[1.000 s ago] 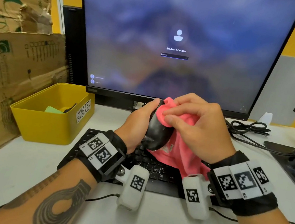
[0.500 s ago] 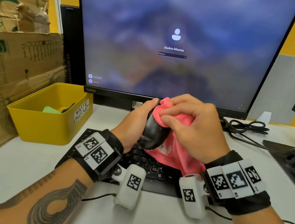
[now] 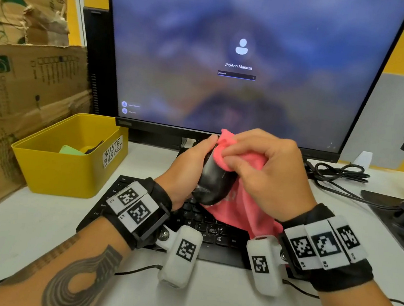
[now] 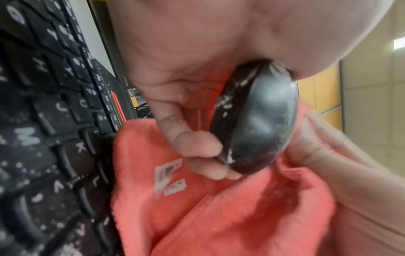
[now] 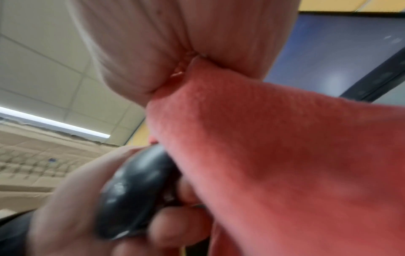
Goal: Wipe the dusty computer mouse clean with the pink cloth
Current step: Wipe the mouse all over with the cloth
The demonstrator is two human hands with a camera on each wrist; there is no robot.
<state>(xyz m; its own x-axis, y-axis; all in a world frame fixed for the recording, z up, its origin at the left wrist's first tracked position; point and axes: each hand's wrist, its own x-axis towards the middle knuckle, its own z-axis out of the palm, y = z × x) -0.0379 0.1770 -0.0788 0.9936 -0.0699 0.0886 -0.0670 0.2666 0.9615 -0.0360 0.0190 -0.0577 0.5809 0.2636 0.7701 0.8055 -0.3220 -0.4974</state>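
My left hand (image 3: 189,166) grips the black computer mouse (image 3: 214,182) and holds it tilted up above the keyboard. White dust streaks show along the mouse (image 4: 256,119) edge and rear. My right hand (image 3: 257,169) holds the bunched pink cloth (image 3: 238,203) and presses it against the upper front of the mouse. The rest of the cloth (image 4: 197,207) hangs down onto the keys, a white label showing on it. In the right wrist view the cloth (image 5: 274,147) is clamped in my fist beside the mouse (image 5: 136,187).
A black keyboard (image 3: 202,226), speckled with dust, lies under my hands. A lit monitor (image 3: 240,61) stands right behind. A yellow waste basket (image 3: 66,169) sits at the left beside cardboard boxes (image 3: 19,95). Black cables (image 3: 341,172) and another stand lie at the right.
Both hands and the mouse stay in much the same place. My right hand with the cloth has shifted slightly up on the mouse's front end.
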